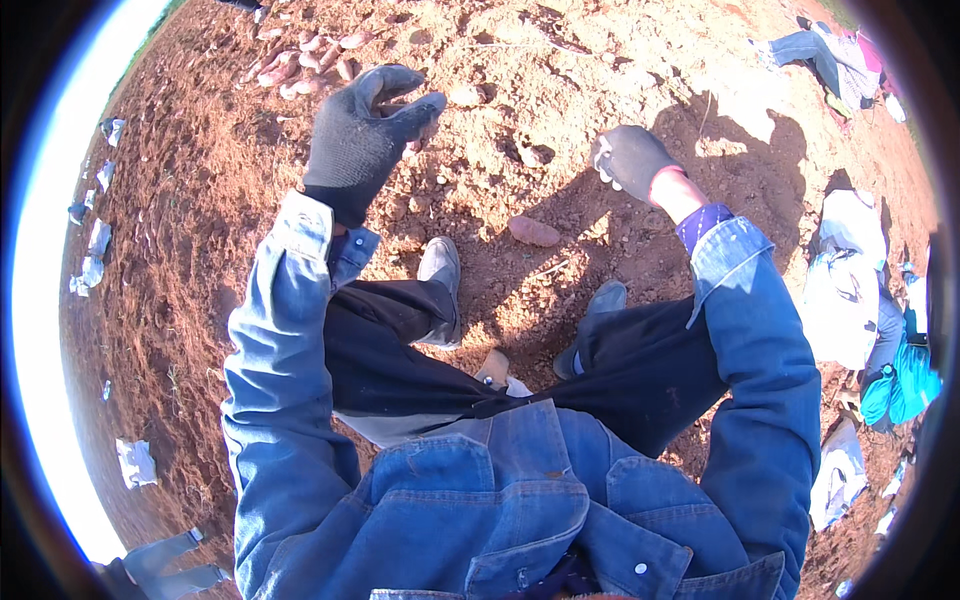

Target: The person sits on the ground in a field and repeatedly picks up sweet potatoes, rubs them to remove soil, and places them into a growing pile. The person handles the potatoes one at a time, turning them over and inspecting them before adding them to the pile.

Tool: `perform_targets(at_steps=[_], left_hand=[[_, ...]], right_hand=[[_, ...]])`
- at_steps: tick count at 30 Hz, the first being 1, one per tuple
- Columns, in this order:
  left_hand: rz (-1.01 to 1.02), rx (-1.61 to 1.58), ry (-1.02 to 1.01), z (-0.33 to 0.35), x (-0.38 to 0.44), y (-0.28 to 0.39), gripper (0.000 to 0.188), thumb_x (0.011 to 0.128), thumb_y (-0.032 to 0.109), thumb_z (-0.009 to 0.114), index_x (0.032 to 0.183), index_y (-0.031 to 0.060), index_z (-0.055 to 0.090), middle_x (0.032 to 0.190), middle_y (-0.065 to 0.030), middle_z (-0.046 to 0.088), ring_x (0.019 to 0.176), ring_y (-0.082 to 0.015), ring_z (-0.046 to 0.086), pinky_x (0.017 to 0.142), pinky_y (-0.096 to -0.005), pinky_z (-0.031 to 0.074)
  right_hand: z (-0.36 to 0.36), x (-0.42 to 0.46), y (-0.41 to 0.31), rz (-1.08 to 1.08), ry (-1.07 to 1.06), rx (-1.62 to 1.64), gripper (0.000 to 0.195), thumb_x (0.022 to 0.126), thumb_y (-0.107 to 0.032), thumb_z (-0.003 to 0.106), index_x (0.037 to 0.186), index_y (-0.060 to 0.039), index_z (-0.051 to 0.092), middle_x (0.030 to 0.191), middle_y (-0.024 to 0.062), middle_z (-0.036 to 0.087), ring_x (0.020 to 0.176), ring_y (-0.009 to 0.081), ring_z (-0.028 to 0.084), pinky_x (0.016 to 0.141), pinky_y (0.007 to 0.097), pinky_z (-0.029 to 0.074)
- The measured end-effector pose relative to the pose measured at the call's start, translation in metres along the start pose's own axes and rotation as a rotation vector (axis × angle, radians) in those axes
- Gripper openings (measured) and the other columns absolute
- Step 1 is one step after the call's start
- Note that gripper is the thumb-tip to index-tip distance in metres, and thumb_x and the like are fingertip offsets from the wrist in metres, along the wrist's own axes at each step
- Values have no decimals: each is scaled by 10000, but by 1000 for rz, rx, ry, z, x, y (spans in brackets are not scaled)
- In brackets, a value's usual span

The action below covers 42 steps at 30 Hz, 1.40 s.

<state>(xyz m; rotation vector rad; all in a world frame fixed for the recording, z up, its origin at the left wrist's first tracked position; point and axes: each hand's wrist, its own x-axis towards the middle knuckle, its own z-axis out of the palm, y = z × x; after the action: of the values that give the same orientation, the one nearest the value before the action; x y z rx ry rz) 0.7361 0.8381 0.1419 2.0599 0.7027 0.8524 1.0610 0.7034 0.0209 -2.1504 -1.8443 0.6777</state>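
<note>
My left hand (pixel 375 124), in a dark knit work glove, is raised over the soil at upper left. Its thumb and fingers are curved and apart, with no held thing plainly visible between them. To the right, my right hand (pixel 634 161) wears a similar glove with pale spots at the fingertips. Those fingers are curled under, so the inside of the hand is hidden. A reddish sweet potato (pixel 534 231) lies on the ground between my shoes, nearer the right hand. Beyond the left hand is a loose pile of sweet potatoes (pixel 304 64).
Clods roughen the reddish soil (pixel 495 292). A single pale tuber (pixel 466 95) lies ahead. Another person (pixel 825 60) is at upper right, and legs (pixel 165 562) show at lower left. White sacks (pixel 844 277) stand along the right; pale bags (pixel 97 247) dot the far left.
</note>
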Motion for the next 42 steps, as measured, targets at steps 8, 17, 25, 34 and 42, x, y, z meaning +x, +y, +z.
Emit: perform_targets(at_steps=[8,17,25,34,42], left_hand=[[159,331,-1111,90,-88,46,582,898,461,681,1275,30,577,1152,-204,661,1029,-397,667,914,-487,525],[122,483,-1200,115,-127,23,492,785,397,756,1107,38,661,968,-174,715,868,-367,725,757,-483,576],[29,529,-1226,109,-121,8,511,792,416,757,1115,32,662,990,-179,712,885,-368,722,777,-484,574],[-155,744,-1152,102,-91,-24,533,800,437,757,1124,24,663,1014,-184,708,905,-369,719,799,-484,573],[-336,412,-174,98,-75,-64,731,750,477,822,1255,26,547,1153,-216,664,1074,-371,664,892,-456,545]], right_hand=[[79,48,34,159,-233,-505,385,865,-347,680,1124,-70,743,1145,194,723,1088,373,693,922,470,555],[258,89,55,211,-374,-252,679,792,-511,755,1329,-115,633,1344,181,637,1223,338,626,1019,467,511],[359,72,46,369,-361,-214,722,825,-593,727,1308,-66,622,1252,203,671,1157,366,645,970,462,516],[316,66,1,358,-128,1528,491,998,-377,620,1394,-93,554,938,41,670,828,172,655,729,345,543],[162,61,-78,-116,-247,2118,423,1047,-279,493,1418,-75,499,1295,149,640,1106,269,665,993,394,524]])
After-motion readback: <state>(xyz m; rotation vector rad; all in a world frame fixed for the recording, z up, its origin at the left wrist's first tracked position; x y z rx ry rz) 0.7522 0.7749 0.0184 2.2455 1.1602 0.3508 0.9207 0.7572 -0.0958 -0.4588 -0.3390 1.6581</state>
